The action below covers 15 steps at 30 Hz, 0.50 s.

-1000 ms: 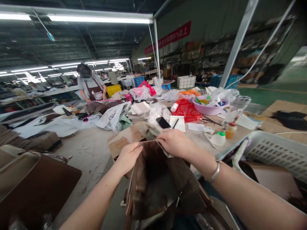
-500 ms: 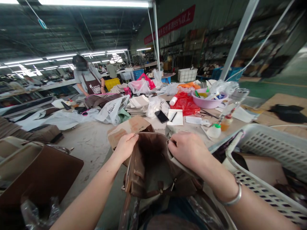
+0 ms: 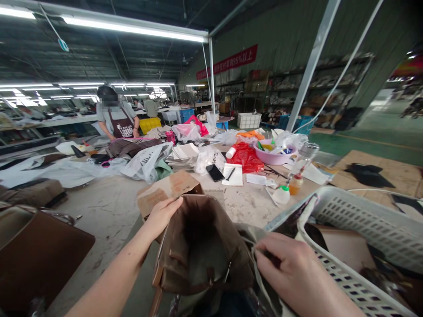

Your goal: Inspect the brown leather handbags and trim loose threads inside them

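the left arm (image 3: pixel 119 273) slanted forward, its bare forearm pointing toward the worktop's (image 3: pixel 110 211) far edge; the left hand (image 3: pixel 162 216) was extended, back uppermost, fingertips pinched. the right hand (image 3: pixel 292 264) lay lower, nearer the near edge, knuckles up and fingers curled tightly inward.

Blk phone (image 3: pixel 215 173) nr notepad (image 3: pixel 236 179) w/ pen (image 3: pixel 230 174) on top.
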Available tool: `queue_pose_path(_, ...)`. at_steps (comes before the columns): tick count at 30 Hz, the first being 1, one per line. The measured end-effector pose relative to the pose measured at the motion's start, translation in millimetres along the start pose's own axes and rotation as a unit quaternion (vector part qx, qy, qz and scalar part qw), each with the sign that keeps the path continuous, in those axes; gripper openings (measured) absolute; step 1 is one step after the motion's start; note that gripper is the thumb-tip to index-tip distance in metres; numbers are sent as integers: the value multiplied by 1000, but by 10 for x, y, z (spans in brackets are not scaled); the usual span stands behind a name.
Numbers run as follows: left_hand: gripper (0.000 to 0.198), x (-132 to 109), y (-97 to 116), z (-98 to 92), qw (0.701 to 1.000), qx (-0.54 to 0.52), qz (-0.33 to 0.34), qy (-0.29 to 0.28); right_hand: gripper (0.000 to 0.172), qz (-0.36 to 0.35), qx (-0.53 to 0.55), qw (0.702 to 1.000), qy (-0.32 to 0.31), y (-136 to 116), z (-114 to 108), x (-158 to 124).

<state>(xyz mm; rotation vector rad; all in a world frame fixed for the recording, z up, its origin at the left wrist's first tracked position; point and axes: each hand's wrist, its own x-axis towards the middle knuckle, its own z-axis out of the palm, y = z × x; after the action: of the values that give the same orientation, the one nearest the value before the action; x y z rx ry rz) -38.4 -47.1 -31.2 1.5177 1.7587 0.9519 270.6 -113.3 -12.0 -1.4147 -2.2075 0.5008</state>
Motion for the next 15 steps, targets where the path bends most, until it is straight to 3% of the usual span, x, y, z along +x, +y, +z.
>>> queue_pose_path(2, 51, -25, 3, 6, 998, -51, -9, -27, 21, 25, 61, 998, 20, 207, -58, 85)
queue_pose_path(4, 55, -38, -3, 16, 997, -76, -5, -29, 35, 32, 103, 992, 70, 450, -65, 264)
queue_pose_path(8, 59, -23, -2, -8, 998, -62, 31, 5, 29, 65, 49, 974, 210, 860, 84, 745)
queue_pose_path(12, 59, 54, 126, -120, 995, 41, 95, -11, 32, 117, -29, 974, 192, 1082, 405, 1115)
queue_pose_path(15, 57, 137, 364, -147, 970, 180, 156, -52, 25, 154, -24, 975, 158, 1198, 702, 1268)
